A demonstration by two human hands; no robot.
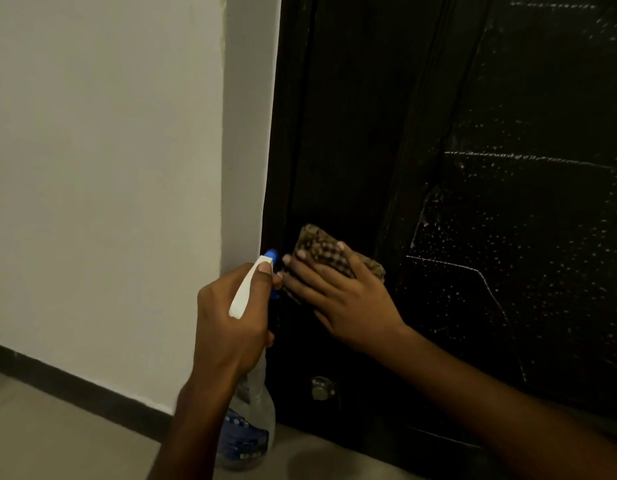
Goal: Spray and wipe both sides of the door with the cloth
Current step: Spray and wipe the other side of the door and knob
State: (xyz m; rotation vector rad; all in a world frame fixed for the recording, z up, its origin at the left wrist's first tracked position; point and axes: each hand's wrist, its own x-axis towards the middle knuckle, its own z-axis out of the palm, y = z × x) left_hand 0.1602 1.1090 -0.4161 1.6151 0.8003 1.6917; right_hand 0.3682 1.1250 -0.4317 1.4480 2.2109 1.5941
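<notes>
You face a plain off-white wall on your left. Its narrower return face is greyer. A dark skirting board runs along the wall base above a pale floor. Lighting is dim.

Dim indoor light, wall softly lit, dark door glinting with droplets, wide-angle bowing, slight softness

The spray bottle sits left of the cloth, which lies on the door.
</notes>
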